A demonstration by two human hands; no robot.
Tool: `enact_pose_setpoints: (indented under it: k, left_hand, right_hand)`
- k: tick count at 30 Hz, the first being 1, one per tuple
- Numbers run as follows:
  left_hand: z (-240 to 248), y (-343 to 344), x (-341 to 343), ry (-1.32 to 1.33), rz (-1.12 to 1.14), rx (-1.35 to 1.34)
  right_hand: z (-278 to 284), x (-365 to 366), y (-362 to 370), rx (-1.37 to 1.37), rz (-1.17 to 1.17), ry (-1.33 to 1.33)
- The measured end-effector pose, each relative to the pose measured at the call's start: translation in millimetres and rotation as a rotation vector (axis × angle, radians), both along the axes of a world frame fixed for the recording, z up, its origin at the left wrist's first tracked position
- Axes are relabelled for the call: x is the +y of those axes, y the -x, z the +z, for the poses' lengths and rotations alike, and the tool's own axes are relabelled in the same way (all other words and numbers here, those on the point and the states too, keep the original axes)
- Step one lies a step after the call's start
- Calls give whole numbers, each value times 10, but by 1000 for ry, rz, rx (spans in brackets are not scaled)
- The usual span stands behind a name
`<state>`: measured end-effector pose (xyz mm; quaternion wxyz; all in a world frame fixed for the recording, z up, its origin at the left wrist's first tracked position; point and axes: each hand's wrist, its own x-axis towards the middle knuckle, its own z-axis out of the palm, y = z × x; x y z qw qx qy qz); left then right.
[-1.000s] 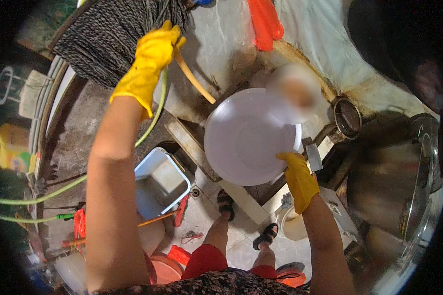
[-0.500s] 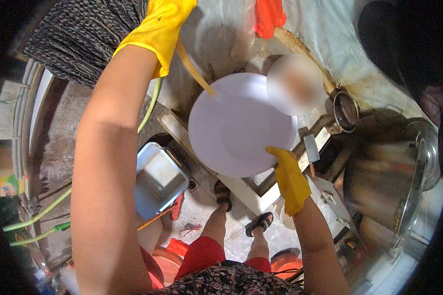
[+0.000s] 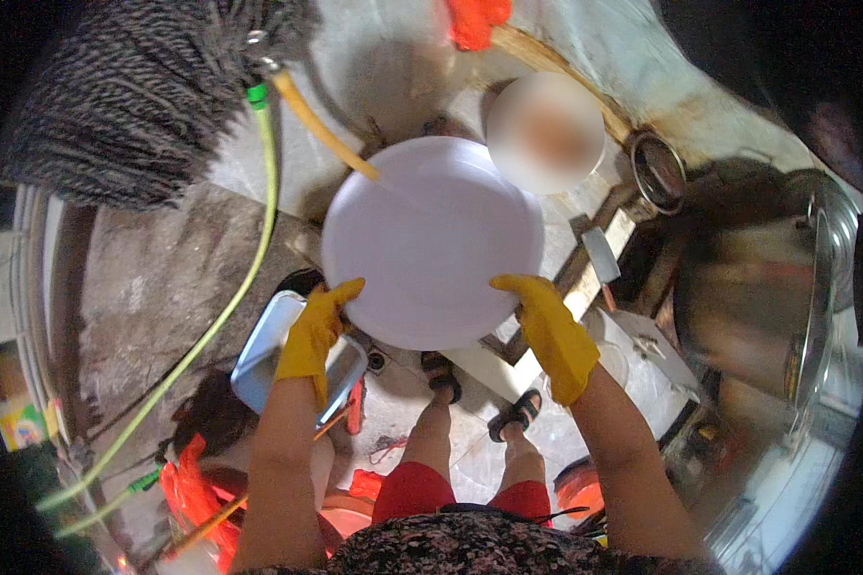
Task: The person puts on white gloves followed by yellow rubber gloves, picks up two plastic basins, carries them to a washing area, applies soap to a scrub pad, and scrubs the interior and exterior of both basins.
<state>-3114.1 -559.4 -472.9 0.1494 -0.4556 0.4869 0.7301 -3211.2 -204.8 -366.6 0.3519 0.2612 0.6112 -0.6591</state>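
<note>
A wide, pale white basin [image 3: 431, 249] is in front of me, gripped at its near rim by both hands. My left hand [image 3: 318, 328], in a yellow rubber glove, is closed on the rim at the near left, thumb over the edge. On the near right, my right hand [image 3: 552, 335], gloved the same way, holds the rim with its thumb inside. A tan tube [image 3: 321, 129] comes down from a tap [image 3: 270, 65] and ends over the basin's far left part. The fingers under the rim are hidden.
A dark strand mop [image 3: 134, 105] hangs far left. A green hose [image 3: 267, 192] runs down the left side. A blue tub [image 3: 249, 362] is below my left hand. At right are a cleaver [image 3: 600, 255], a strainer [image 3: 659, 171] and a big metal pot [image 3: 738, 316]. A round shape beyond the basin is blurred.
My left hand has come down from the tap area to the basin's near left rim and taken hold. My right hand keeps its grip. The view has shifted somewhat.
</note>
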Motion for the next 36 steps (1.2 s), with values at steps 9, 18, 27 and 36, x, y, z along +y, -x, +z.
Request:
enact_pose_setpoints:
  k: [9,18,27,36]
  left_hand:
    - [-534,44,387,-224,301,144]
    - [-453,231,776,-127,397,128]
    - [-299,163,1191,-54,376,156]
    - [-517,13,1123,-343,285,114]
  right_hand:
    - [-1017,274,377,20,-278,33]
    - [-2491,146,-9,-16,-327,16]
    - [-3212,-69,138,-73,-563,157]
    - [-2960,279,287,-71,-413,221]
